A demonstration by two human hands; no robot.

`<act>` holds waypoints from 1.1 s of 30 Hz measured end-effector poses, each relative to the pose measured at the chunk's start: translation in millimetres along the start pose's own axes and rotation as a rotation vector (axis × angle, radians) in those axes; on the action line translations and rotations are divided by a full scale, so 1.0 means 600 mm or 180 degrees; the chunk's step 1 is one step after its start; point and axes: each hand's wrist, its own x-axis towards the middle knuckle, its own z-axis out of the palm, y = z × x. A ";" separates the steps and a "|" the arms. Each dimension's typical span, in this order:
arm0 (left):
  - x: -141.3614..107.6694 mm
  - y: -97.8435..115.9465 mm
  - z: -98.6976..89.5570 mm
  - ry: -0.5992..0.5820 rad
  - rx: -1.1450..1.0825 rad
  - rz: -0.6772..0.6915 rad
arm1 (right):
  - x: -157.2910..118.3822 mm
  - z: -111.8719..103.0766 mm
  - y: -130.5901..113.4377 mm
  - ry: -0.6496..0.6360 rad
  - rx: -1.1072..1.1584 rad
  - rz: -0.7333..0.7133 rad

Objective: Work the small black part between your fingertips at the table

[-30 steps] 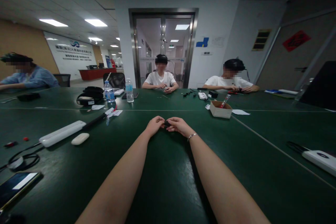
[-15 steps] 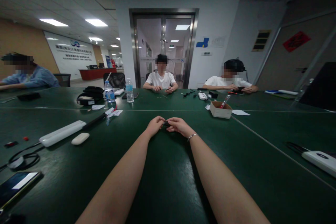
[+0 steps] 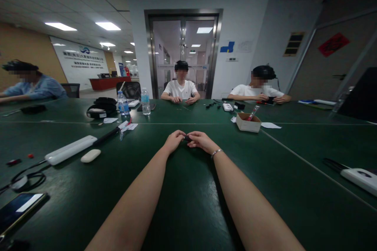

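Note:
Over the middle of the dark green table (image 3: 188,188), my two hands meet around a small black object (image 3: 186,138). Its kind is too small to make out, and the fingers cover most of it. My left hand (image 3: 175,141) pinches it from the left with bent fingers. From the right, my right hand (image 3: 201,141) is closed on it between thumb and fingers; a silver bracelet (image 3: 216,153) circles that wrist. Both forearms stretch forward above the tabletop.
A small cardboard box (image 3: 247,122) stands front right. To the left lie a long white device (image 3: 70,150), a white oval case (image 3: 90,155), a cable (image 3: 29,180) and a phone (image 3: 22,211). Water bottles (image 3: 145,102) stand farther back. Several people sit across the table.
My hands stay in place on the small black object. The view shifts very slightly. The co-worker at the right has moved their hands a little.

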 end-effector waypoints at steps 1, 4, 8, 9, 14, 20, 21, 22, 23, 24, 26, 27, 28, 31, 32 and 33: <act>0.000 -0.001 0.000 -0.0024 -0.0016 -0.0005 | 0.000 0.000 0.000 -0.0003 0.0001 0.0001; 0.000 -0.002 -0.001 -0.0073 0.0040 0.0037 | 0.001 -0.001 0.000 -0.0009 -0.0004 0.0007; -0.002 -0.002 0.000 -0.0044 0.0003 -0.0010 | 0.002 -0.003 0.002 -0.0014 0.0014 0.0005; -0.003 -0.002 0.000 -0.0048 0.0004 -0.0019 | 0.002 -0.004 0.002 -0.0014 0.0013 0.0004; -0.006 0.000 0.002 -0.0083 0.0023 -0.0038 | 0.002 -0.005 0.004 -0.0008 -0.0021 -0.0007; -0.007 0.001 0.004 -0.0088 0.0061 -0.0003 | 0.001 -0.004 0.003 -0.0033 -0.0059 0.0003; -0.007 0.001 0.003 -0.0095 0.0065 0.0002 | 0.001 -0.004 0.003 -0.0036 -0.0056 -0.0004; -0.008 0.001 0.003 -0.0103 0.0077 0.0012 | 0.001 -0.004 0.004 -0.0044 -0.0055 -0.0009; -0.008 0.001 0.003 -0.0103 0.0089 0.0028 | 0.001 -0.005 0.004 -0.0049 -0.0056 -0.0014; -0.007 0.002 0.003 -0.0091 0.0087 0.0050 | 0.001 -0.005 0.005 -0.0049 -0.0059 -0.0013; -0.007 0.002 0.004 -0.0074 0.0040 0.0091 | 0.002 -0.006 0.006 -0.0029 -0.0052 -0.0007; -0.006 0.002 0.004 -0.0069 0.0024 0.0090 | 0.002 -0.006 0.007 -0.0025 -0.0044 -0.0007; -0.006 0.002 0.005 -0.0072 0.0038 0.0085 | 0.003 -0.006 0.007 -0.0022 -0.0038 -0.0009; -0.005 0.001 0.006 -0.0056 0.0198 0.0070 | 0.003 -0.005 0.007 -0.0035 -0.0062 -0.0017; -0.005 0.001 0.006 -0.0031 0.0237 0.0077 | 0.003 -0.005 0.007 -0.0045 -0.0074 -0.0021; -0.005 0.001 0.006 -0.0018 0.0257 0.0085 | 0.003 -0.004 0.007 -0.0049 -0.0082 -0.0027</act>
